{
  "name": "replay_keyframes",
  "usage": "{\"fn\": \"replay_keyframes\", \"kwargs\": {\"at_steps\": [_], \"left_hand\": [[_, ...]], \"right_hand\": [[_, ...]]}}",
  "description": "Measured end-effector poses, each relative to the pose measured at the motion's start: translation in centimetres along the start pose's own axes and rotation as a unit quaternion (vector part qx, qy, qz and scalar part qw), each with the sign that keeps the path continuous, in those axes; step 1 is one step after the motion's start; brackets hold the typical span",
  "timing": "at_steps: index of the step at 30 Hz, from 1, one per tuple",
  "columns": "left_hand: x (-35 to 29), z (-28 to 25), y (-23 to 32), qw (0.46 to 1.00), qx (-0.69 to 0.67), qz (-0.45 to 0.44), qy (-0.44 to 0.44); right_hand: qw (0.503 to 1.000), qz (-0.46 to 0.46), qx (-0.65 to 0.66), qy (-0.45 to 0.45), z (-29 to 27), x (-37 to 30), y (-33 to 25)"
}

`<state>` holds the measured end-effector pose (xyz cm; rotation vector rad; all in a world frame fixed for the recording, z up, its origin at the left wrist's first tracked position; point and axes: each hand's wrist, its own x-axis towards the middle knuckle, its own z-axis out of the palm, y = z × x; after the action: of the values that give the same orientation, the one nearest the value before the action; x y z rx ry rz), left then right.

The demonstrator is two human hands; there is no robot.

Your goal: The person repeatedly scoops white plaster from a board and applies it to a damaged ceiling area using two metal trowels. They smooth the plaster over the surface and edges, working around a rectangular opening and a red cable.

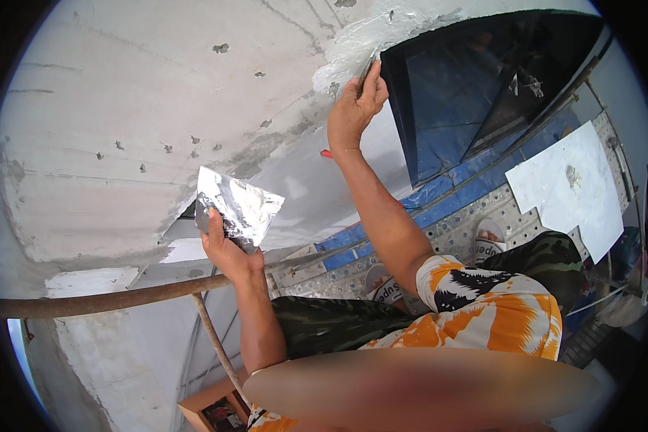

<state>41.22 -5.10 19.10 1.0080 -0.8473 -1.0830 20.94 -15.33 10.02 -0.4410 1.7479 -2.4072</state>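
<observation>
My left hand (229, 248) is closed on a flat metal plate (203, 210), its thumb lying on the top face. White putty (254, 214) is smeared thickly across the plate. Raised higher and to the right, my right hand (356, 111) grips a dark putty knife (368, 72) with the index finger stretched along it. The knife's tip meets a patch of fresh white putty (347, 49) on the wall, right beside the dark window frame (403, 108). A small red piece (326, 153) shows near my right wrist; I cannot tell what it belongs to.
The grey wall (144, 93) has several small chipped holes. A rusty rail (115, 297) crosses at the left, below my left hand. Under my feet is a perforated metal platform (475, 205) with blue strips. A white board (572, 183) lies on the platform at the right.
</observation>
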Motion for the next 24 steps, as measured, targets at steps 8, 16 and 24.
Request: {"fn": "replay_keyframes", "kwargs": {"at_steps": [8, 16, 24], "left_hand": [[-0.1, -0.2, 0.4, 0.998, -0.040, -0.027, 0.028], [-0.4, -0.9, 0.8, 0.994, -0.058, -0.078, 0.046], [2.4, -2.2, -0.7, 0.965, -0.176, -0.180, 0.071]], "right_hand": [[0.985, -0.107, -0.055, -0.124, 1.1, -5.5, -0.4], [0.999, -0.023, -0.041, -0.022, 1.5, 1.7, 1.2], [0.851, 0.020, 0.260, -0.456, -6.9, -3.8, -1.8]]}}
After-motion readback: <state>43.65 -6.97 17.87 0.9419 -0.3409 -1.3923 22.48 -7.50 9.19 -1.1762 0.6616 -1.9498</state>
